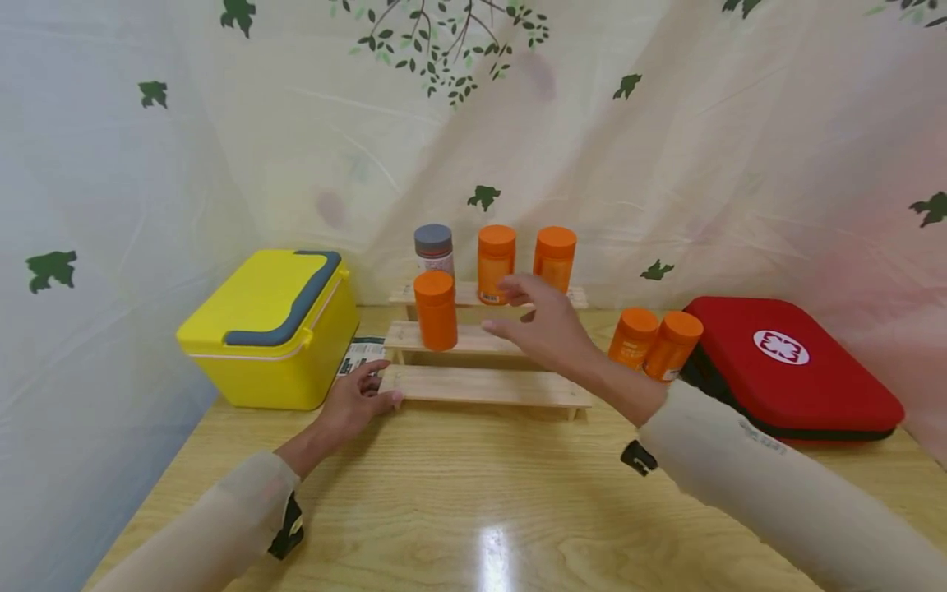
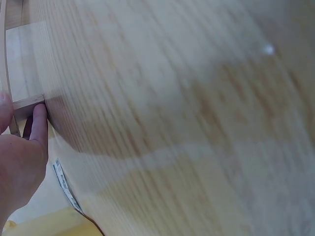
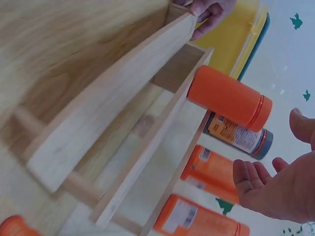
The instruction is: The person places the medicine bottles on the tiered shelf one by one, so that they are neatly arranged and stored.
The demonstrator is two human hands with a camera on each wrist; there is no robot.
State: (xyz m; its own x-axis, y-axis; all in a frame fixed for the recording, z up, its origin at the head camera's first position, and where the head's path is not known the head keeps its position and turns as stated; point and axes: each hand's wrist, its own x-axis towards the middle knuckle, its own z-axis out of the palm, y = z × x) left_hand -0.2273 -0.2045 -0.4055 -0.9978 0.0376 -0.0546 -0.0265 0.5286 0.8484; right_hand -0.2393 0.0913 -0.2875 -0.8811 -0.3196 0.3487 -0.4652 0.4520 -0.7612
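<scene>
A three-step wooden rack stands on the table. My left hand holds the left end of its lowest step, thumb at the front edge; the left wrist view shows fingertips against the end support. On the middle step, at the left, stands an orange bottle. The top step bears a grey-capped bottle and two orange bottles, a middle one and a right one. My right hand hovers before these, thumb and fingers apart; the right wrist view shows its palm holding nothing.
Left of the rack sits a yellow box with a blue-grey handle, a printed paper beside it. Two more orange bottles, one beside the other, stand right of the rack, against a red case. A leaf-patterned curtain hangs behind.
</scene>
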